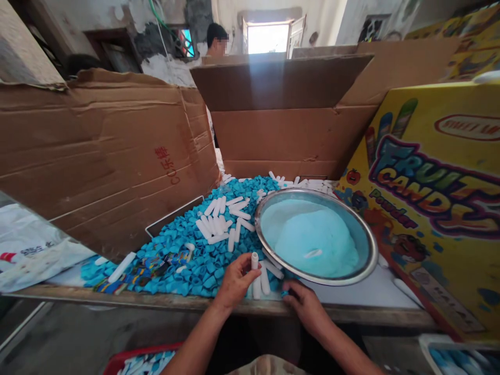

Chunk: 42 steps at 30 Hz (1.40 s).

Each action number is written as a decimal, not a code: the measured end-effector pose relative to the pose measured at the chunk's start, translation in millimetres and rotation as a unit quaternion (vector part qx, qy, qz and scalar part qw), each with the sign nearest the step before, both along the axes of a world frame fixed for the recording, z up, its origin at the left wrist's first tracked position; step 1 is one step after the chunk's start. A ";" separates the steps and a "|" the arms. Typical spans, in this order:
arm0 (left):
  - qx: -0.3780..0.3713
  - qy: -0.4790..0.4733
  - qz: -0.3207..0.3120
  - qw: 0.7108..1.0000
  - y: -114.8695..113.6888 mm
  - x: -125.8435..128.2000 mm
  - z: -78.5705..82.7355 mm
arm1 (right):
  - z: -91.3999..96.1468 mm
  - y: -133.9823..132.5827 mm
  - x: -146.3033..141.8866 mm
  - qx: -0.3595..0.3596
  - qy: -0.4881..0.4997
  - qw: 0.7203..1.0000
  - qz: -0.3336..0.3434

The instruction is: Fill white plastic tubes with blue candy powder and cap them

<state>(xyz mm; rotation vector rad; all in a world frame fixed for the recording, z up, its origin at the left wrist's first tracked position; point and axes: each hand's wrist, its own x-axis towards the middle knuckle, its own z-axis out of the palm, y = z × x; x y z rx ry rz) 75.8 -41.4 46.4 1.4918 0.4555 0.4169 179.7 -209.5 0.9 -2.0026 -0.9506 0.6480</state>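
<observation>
My left hand is closed round a small white plastic tube, held upright at the near edge of the table. My right hand pinches a small blue cap just beside it. Both hands hover over a heap of blue caps. More white tubes lie scattered on top of the heap. Right of the hands stands a steel bowl holding pale blue powder.
Cardboard sheets wall in the table at the left and back. A yellow "Fruit Candy" box leans at the right. A white plastic bag lies at the left. A person stands behind the cardboard. A red tray sits below.
</observation>
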 end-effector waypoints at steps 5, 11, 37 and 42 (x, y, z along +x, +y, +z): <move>0.068 0.036 -0.058 0.995 -8.9 -2.2 -6.2 | 9.5 -3.8 -7.4 0.137 0.188 0.972 -0.038; 0.221 0.103 -0.089 0.966 -17.4 -11.6 -9.5 | 35.5 -6.7 -21.6 0.149 0.165 0.971 -0.088; 0.450 0.284 -0.258 0.807 -38.7 -13.8 -5.7 | 44.1 0.2 -7.7 -0.067 0.330 0.940 0.056; 0.463 0.279 -0.262 0.799 -40.9 -11.2 -4.1 | 47.0 1.7 -8.8 -0.097 0.281 0.953 0.056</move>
